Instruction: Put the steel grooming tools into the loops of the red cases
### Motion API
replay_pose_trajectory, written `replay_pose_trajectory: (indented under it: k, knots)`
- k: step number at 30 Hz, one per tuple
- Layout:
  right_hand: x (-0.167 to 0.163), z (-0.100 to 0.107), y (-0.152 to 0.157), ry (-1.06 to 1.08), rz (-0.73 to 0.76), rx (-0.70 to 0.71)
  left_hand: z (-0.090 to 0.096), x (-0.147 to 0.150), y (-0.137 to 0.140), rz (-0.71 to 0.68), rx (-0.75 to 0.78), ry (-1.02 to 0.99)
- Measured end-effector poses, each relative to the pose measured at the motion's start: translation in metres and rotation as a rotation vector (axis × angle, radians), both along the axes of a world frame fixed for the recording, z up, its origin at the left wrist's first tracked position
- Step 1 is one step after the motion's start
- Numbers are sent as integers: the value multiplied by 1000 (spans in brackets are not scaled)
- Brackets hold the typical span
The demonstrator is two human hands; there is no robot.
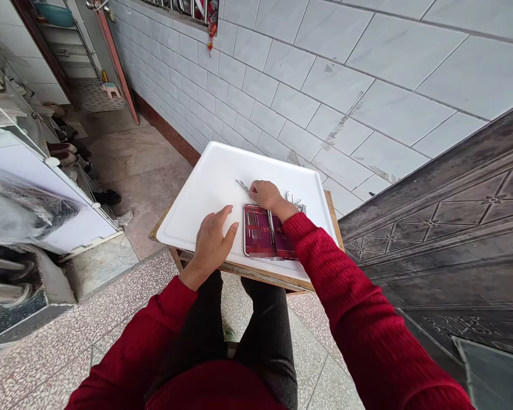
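My ribbed deep-red sweater (214,390) fills the space closest to me, its sleeves running forward to both hands above my dark trousers (269,319). In front of me, an opened rectangular case with a dark-red lining and metal rim (256,228) lies on the near right part of a white tray with rounded corners (196,188). Slim metal implements (251,223) stand in a row in its left half; my forearm partly covers the right half.

My right hand (267,192) is just beyond the case, fingers bent together over one end of a slender silver tool (241,185); I can't tell whether they pinch it or only touch it. The tool's other end points away to the left. Beside my right wrist are more shiny metal pieces (293,198), partly hidden. My left hand (211,236) is left of the case, apart from it, fingers slightly spread and thumb held away, grasping nothing.

The tray sits on a wooden bench (154,232). Beyond it rises a pale grey tiled wall (256,74), with a dark door of raised panels (431,228) to my right. Farther left, dark shoes (106,197) lie near a pale pink stool (110,89).
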State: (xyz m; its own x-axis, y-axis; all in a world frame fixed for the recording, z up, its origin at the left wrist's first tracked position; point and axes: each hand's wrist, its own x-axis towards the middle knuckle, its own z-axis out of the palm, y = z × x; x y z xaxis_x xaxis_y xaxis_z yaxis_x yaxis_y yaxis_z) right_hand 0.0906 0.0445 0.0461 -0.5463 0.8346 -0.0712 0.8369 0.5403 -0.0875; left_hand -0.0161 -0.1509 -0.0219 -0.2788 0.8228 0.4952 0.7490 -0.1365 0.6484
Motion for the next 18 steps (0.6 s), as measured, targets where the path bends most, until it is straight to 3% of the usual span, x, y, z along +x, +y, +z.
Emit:
replay_pose_trajectory:
  k: [4, 12, 18]
  knots:
    - [9, -8, 2, 258, -29, -80, -1, 1, 1, 8, -16, 41]
    - [27, -27, 4, 1016, -185, -657, -2, 0, 2, 19, -19, 48]
    - [46, -30, -7, 1241, -144, -867, -1, -1, 3, 22, -22, 79]
